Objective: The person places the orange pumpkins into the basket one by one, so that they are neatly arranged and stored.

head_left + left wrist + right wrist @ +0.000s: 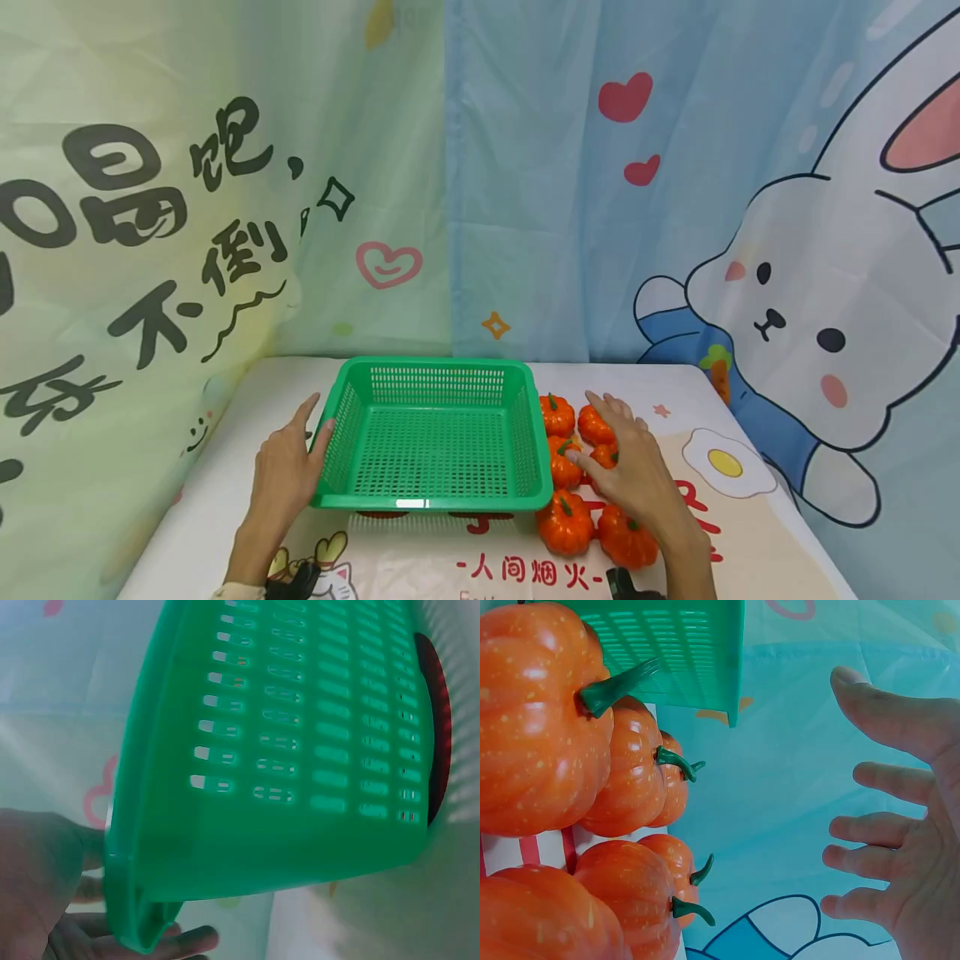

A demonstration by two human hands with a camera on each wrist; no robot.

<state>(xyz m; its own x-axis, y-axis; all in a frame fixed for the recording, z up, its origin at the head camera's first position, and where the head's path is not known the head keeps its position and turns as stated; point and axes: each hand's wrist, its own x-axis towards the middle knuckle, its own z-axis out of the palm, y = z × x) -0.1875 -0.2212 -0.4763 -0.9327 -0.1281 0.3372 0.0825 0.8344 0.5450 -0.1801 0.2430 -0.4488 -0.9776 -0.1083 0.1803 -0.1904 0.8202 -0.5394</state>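
A green plastic basket with slotted walls sits on the table, nothing in it. My left hand is at its left side, thumb by the rim and fingers stretched out along the outside. In the left wrist view, these fingers show past the corner of the basket. To the right of the basket stand several small orange pumpkins with green stems. Above them hovers my right hand, its fingers spread and holding nothing. The right wrist view shows the pumpkins beside the hand, apart from it.
A white table carries a printed cover with red characters and a fried egg picture. Behind it hangs a curtain with hearts, black lettering and a large rabbit. Dark bands are on both wrists.
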